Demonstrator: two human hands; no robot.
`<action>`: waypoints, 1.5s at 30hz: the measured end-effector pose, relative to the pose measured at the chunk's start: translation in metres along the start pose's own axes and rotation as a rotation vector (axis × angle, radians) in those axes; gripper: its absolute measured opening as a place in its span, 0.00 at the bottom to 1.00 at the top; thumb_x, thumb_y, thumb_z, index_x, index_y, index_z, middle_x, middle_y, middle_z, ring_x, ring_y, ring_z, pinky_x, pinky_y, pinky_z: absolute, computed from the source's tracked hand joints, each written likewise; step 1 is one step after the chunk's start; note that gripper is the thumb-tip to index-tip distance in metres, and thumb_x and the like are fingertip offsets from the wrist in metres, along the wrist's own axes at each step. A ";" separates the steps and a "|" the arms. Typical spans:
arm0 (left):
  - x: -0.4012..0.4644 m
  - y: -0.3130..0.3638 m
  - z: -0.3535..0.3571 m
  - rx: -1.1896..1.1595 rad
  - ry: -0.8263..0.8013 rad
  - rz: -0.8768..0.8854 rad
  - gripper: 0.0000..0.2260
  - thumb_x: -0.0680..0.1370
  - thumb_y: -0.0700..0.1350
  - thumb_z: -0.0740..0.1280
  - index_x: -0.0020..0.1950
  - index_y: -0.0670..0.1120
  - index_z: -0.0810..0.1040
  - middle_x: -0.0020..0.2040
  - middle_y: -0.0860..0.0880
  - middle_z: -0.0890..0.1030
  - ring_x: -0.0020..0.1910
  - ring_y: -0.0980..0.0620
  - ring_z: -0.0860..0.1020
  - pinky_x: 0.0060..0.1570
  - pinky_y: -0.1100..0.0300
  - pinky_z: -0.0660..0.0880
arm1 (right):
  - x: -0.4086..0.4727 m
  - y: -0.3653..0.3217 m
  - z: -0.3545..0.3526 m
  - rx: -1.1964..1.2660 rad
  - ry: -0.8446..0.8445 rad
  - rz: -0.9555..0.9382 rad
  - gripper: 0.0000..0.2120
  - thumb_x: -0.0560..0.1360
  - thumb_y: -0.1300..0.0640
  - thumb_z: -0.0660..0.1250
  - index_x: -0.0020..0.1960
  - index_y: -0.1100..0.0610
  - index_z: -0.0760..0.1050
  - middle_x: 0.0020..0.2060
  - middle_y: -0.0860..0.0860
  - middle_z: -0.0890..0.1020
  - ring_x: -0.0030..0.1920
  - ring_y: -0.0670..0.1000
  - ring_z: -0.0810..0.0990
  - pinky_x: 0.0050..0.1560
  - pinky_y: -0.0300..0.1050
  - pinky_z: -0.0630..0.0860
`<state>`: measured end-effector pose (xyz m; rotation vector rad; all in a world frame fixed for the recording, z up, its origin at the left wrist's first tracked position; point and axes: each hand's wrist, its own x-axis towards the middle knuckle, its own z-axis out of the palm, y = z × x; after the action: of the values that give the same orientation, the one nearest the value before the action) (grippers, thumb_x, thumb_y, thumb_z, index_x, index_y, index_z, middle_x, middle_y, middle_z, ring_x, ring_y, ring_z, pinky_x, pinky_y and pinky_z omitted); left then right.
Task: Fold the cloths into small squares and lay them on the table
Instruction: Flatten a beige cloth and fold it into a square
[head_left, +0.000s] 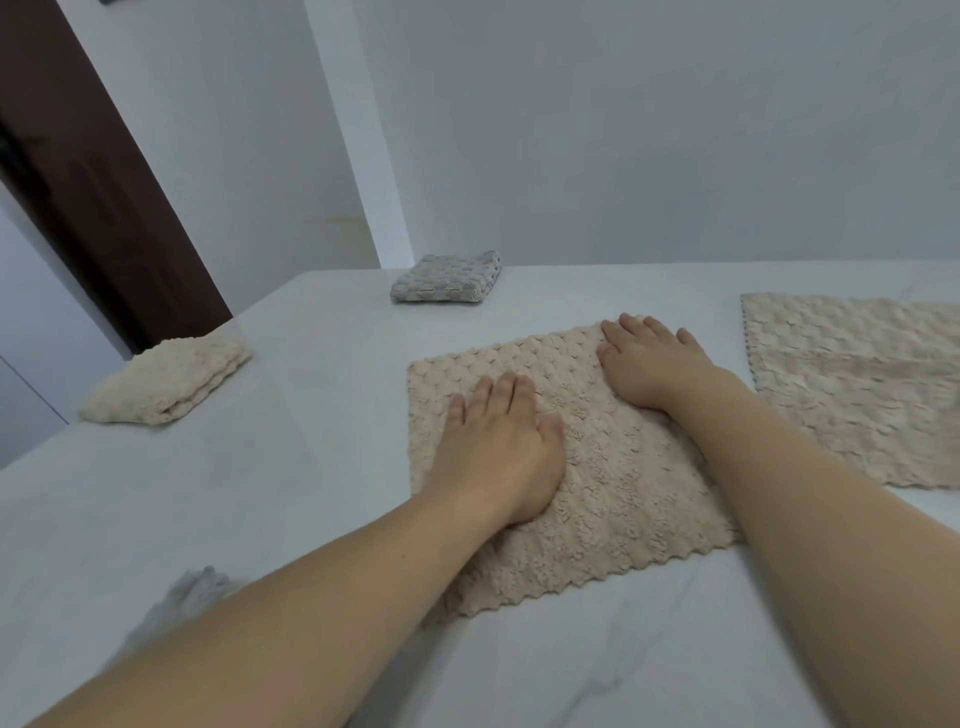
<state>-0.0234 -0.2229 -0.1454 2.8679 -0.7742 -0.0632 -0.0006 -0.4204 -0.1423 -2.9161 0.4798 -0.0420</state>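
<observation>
We see the white table (322, 395) carrying an unfolded beige cloth (857, 384) at right, a folded cream cloth (166, 379) at far left and a folded grey cloth (447, 279) at the back. Centre lies the beige cloth being folded (597, 499); our left hand (498, 441) and right hand (649, 358) press it, fingers straight, flat.
</observation>
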 end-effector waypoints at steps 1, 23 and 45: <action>0.001 -0.002 0.001 0.002 0.003 -0.007 0.28 0.83 0.56 0.43 0.81 0.46 0.45 0.81 0.50 0.45 0.79 0.50 0.42 0.76 0.47 0.39 | -0.001 0.000 -0.001 -0.003 -0.002 -0.001 0.26 0.83 0.47 0.41 0.79 0.51 0.48 0.79 0.49 0.48 0.78 0.52 0.45 0.76 0.58 0.42; -0.001 -0.009 -0.006 0.030 -0.039 -0.009 0.27 0.83 0.56 0.42 0.81 0.47 0.45 0.81 0.51 0.45 0.79 0.51 0.43 0.77 0.49 0.40 | -0.100 0.017 -0.007 -0.023 -0.093 -0.102 0.27 0.82 0.44 0.39 0.79 0.48 0.41 0.78 0.46 0.42 0.78 0.47 0.41 0.76 0.51 0.39; -0.069 0.027 -0.008 0.083 0.004 -0.034 0.28 0.83 0.54 0.44 0.80 0.41 0.46 0.81 0.44 0.46 0.79 0.47 0.43 0.76 0.48 0.41 | -0.101 -0.011 -0.005 -0.021 -0.006 -0.222 0.27 0.83 0.46 0.41 0.79 0.53 0.44 0.79 0.51 0.45 0.78 0.53 0.43 0.76 0.56 0.42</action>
<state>-0.0954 -0.2098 -0.1333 2.9591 -0.7443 -0.0305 -0.0934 -0.3787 -0.1347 -2.9747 0.1541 -0.0589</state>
